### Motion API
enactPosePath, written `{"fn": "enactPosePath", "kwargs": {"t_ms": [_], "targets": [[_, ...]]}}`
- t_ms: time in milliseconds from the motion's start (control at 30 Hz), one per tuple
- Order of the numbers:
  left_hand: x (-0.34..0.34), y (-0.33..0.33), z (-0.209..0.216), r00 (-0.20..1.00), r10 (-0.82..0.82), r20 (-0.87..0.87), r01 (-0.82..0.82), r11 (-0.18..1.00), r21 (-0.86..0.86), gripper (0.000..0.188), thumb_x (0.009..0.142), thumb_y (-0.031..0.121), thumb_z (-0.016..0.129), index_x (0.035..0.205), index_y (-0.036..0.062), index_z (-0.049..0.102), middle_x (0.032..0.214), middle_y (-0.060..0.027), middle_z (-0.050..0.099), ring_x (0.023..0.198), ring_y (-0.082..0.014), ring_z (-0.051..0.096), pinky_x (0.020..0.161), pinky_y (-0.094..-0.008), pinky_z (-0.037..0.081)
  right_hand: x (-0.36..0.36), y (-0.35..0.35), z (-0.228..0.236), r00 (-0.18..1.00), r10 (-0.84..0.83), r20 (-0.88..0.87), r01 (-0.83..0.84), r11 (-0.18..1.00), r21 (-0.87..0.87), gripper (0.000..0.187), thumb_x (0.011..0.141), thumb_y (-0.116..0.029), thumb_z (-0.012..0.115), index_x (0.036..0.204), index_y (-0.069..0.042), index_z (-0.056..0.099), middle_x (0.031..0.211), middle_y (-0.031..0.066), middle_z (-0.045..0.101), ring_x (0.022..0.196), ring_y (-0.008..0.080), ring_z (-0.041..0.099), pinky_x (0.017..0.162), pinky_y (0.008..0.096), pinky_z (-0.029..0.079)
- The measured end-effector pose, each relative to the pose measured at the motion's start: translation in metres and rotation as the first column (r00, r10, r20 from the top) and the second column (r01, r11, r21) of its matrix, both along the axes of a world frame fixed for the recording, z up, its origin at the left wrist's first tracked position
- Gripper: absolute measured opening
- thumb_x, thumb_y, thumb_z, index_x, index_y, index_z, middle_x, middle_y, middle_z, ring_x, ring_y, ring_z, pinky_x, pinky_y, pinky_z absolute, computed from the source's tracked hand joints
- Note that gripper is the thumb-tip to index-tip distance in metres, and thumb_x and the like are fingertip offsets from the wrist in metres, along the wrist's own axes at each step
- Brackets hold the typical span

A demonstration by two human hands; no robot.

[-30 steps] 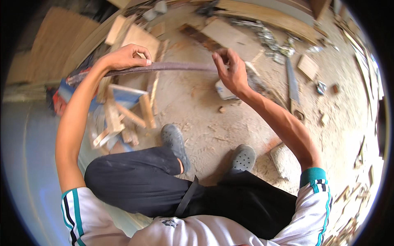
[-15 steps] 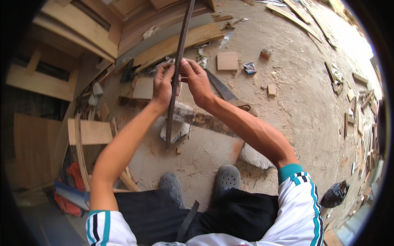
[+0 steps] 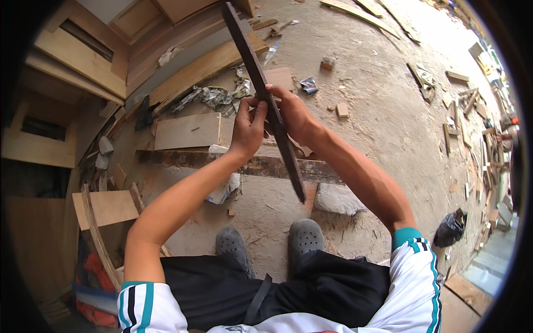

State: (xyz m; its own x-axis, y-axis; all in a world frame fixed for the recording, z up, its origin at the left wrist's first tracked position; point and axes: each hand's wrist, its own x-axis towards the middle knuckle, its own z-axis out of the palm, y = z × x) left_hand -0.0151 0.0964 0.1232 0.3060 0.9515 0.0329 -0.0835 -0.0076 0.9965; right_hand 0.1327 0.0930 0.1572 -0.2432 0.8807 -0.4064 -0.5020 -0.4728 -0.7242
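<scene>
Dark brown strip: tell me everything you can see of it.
The dark brown strip is long, narrow and straight, with flat faces; it looks like wood. It is held raised at a slant, far end upper left, near end lower right. The left hand and right hand grip it near its middle; both ends are free.

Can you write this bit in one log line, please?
left hand: gripping dark strip | right hand: gripping same strip | strip: slanted across view | behind it: stained plank

Dusty floor (image 3: 383, 116), wooden cabinetry (image 3: 83, 66), bright upper-right light (image 3: 444, 33)
</scene>
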Motion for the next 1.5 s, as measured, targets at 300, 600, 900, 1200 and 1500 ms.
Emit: {"fn": "enactPosePath", "kwargs": {"t_ms": [300, 600, 900, 1200, 1500], "targets": [[-0.015, -0.009, -0.025, 0.834, -0.182, -0.521, 0.487, 0.686, 0.541, 0.034, 0.092, 0.031, 0.072, 0.112, 0.0067, 0.058, 0.091, -0.0082, 0.071, 0.071, -0.0199, 0.068, 0.064, -0.0324, 0.054, 0.049, -0.061, 0.011, 0.915, -0.111, 0.388, 0.15, 0.986, -0.073, 0.042, 0.096, -0.043, 0.052, 0.112, -0.006, 0.062, 0.099, 0.0077, 0.067, 0.089, 0.0169, 0.062, 0.078, 0.0353, 0.05], [-0.07, -0.046, -0.1, 0.616, 0.037, -0.787, 0.716, 0.39, 0.579, 0.079, 0.08, 0.05, 0.077, 0.138, 0.0075, 0.044, 0.137, -0.0121, 0.048, 0.127, -0.0287, 0.047, 0.108, -0.0439, 0.036, 0.115, -0.16, -0.012, 0.355, 0.136, 0.925, -0.222, 0.973, -0.058, 0.038, 0.103, -0.038, 0.053, 0.119, -0.004, 0.062, 0.085, 0.0101, 0.07, 0.066, 0.0171, 0.063, 0.06, 0.0344, 0.051], [-0.075, -0.049, -0.141, 0.717, -0.058, -0.695, 0.604, 0.551, 0.576, 0.066, 0.077, 0.032, 0.084, 0.122, 0.0074, 0.042, 0.126, -0.0128, 0.04, 0.121, -0.0319, 0.043, 0.103, -0.0434, 0.041, 0.152, -0.201, -0.068, 0.189, 0.074, 0.979, -0.417, 0.909, 0.011, 0.032, 0.094, -0.028, 0.07, 0.117, -0.007, 0.063, 0.091, 0.0153, 0.072, 0.082, 0.0264, 0.07, 0.073, 0.0383, 0.052], [-0.063, -0.045, -0.142, 0.746, -0.091, -0.659, 0.541, 0.659, 0.522, 0.073, 0.075, 0.036, 0.087, 0.127, 0.0046, 0.045, 0.113, -0.0134, 0.053, 0.105, -0.032, 0.055, 0.091, -0.0407, 0.049, 0.174, -0.207, -0.122, 0.135, 0.031, 0.99, -0.487, 0.873, 0.039, 0.036, 0.09, -0.037, 0.073, 0.102, -0.005, 0.064, 0.088, 0.0154, 0.071, 0.078, 0.0317, 0.068, 0.069, 0.0413, 0.052], [-0.059, -0.043, -0.13, 0.651, 0.003, -0.759, 0.631, 0.554, 0.543, 0.064, 0.075, 0.045, 0.084, 0.12, 0.0077, 0.058, 0.114, -0.0108, 0.059, 0.107, -0.0311, 0.057, 0.091, -0.0416, 0.048, 0.189, -0.184, -0.143, 0.09, 0.103, 0.991, -0.635, 0.772, -0.023, 0.048, 0.091, -0.052, 0.066, 0.095, -0.004, 0.068, 0.078, 0.0194, 0.068, 0.072, 0.0389, 0.065, 0.066, 0.0453, 0.05]]}}
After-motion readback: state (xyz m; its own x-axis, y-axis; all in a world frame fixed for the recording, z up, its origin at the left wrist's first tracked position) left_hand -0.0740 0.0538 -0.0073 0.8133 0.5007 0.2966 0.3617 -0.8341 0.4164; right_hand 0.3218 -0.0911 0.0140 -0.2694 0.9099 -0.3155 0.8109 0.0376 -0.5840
